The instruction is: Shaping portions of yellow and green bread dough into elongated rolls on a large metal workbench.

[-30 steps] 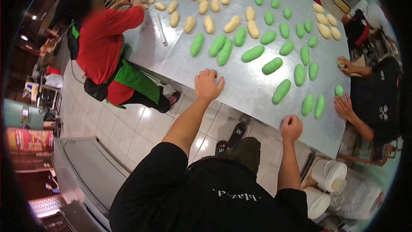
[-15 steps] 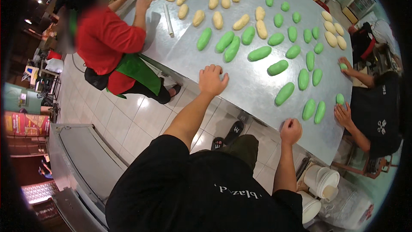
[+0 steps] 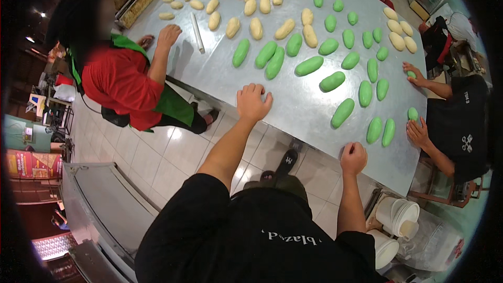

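Note:
My left hand (image 3: 253, 102) rests on the near edge of the steel table (image 3: 293, 110), fingers apart and bent, holding nothing. Farther right, my right hand (image 3: 354, 157) is curled into a fist on the same edge; whatever it holds, if anything, is hidden. Several green oblong dough pieces lie beyond my hands, one (image 3: 342, 113) between them and another (image 3: 373, 130) just beyond my right hand. Pale cream dough pieces (image 3: 284, 29) cover the far part of the table, with a smaller group (image 3: 396, 42) at the far right. A pale rod (image 3: 196, 32) lies at the left.
A person in red (image 3: 118, 89) stands at the left; a co-worker in black (image 3: 450, 126) at the right has both hands on green dough. A grey metal cabinet (image 3: 105, 194) is at lower left, white buckets (image 3: 393, 215) at lower right. Tiled floor (image 3: 178, 141) lies below.
The person in red has drawn their hands back toward the left table edge. My hands stay on the edge; the view shifted slightly. The co-worker's upper hand has moved slightly.

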A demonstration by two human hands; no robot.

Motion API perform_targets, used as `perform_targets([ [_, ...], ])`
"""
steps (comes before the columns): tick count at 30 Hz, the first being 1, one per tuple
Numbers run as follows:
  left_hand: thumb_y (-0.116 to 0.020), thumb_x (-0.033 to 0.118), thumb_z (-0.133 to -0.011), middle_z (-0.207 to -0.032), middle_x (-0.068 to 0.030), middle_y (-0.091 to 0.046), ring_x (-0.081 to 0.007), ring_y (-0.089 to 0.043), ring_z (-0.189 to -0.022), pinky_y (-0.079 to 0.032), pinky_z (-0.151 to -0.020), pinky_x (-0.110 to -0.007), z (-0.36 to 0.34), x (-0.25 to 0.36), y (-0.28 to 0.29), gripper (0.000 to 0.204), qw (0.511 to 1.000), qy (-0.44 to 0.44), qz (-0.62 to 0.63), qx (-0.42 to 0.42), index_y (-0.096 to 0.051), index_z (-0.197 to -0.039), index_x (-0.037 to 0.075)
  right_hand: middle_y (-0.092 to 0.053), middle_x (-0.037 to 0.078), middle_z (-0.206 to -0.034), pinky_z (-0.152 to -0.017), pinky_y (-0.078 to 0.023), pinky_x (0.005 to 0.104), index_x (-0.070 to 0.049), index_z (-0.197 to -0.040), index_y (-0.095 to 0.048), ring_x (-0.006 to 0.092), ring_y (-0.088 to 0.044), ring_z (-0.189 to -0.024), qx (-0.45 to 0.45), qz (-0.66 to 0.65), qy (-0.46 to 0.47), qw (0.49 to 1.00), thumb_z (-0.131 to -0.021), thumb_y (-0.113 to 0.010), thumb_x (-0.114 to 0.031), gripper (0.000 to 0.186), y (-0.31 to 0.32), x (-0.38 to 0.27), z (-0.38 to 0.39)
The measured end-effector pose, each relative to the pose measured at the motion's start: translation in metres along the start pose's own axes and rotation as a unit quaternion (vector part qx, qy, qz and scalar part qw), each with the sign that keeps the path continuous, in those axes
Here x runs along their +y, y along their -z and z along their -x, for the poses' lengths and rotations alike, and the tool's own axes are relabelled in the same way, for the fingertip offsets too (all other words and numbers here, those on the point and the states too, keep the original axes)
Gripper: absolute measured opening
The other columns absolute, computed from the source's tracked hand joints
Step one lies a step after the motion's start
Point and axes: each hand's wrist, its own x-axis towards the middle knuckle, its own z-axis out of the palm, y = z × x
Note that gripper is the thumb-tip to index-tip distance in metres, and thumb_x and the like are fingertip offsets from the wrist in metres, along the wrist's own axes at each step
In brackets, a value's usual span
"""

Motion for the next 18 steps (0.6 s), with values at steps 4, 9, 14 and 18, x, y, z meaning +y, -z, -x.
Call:
perform_targets([
  [4,-0.069,0.030,-0.078,-0.088,-0.0051,-0.061,-0.0274,-0.057,-0.088,-0.039,-0.078,-0.042,-0.0007,0.0005,0.0018,0.022,1.000,0.004,0.021,0.005,-0.063,-0.085,0.010,-0.055,0.008,-0.066,-0.064,-0.042,0.0461,-0.009,-0.067,-0.053,0.0319,-0.055,-0.068,-0.008,-0.007,0.008,1.000,-0.084,-0.062,-0.019,0.021,0.0002,-0.0022,-0.0028],
  [9,-0.069,0.030,-0.079,-0.089,-0.0051,-0.061,-0.0274,-0.057,-0.089,-0.039,-0.078,-0.043,-0.0031,0.0014,0.0024,0.022,1.000,-0.001,0.018,0.002,-0.063,-0.086,0.010,-0.056,0.008,-0.067,-0.064,-0.041,0.0458,-0.009,-0.067,-0.052,0.0313,-0.055,-0.068,-0.004,-0.009,0.008,1.000,-0.083,-0.062,-0.018,0.021,-0.0011,-0.0014,-0.0030],
  [14,-0.068,0.030,-0.080,-0.088,-0.0055,-0.061,-0.0273,-0.057,-0.089,-0.040,-0.079,-0.043,-0.0034,0.0001,0.0018,0.022,1.000,0.005,0.006,0.002,-0.063,-0.086,0.010,-0.056,0.007,-0.067,-0.063,-0.041,0.0458,-0.009,-0.066,-0.051,0.0308,-0.055,-0.068,-0.007,-0.004,0.007,1.000,-0.083,-0.062,-0.017,0.021,-0.0002,-0.0037,-0.0034],
  [18,-0.068,0.030,-0.080,-0.087,-0.0054,-0.061,-0.0277,-0.057,-0.088,-0.040,-0.078,-0.043,-0.0026,-0.0002,0.0014,0.021,1.000,0.009,0.019,0.012,-0.063,-0.085,0.010,-0.056,0.007,-0.067,-0.064,-0.041,0.0451,-0.009,-0.066,-0.051,0.0306,-0.055,-0.068,-0.010,0.000,0.011,1.000,-0.083,-0.062,-0.017,0.021,-0.0014,-0.0019,-0.0024],
])
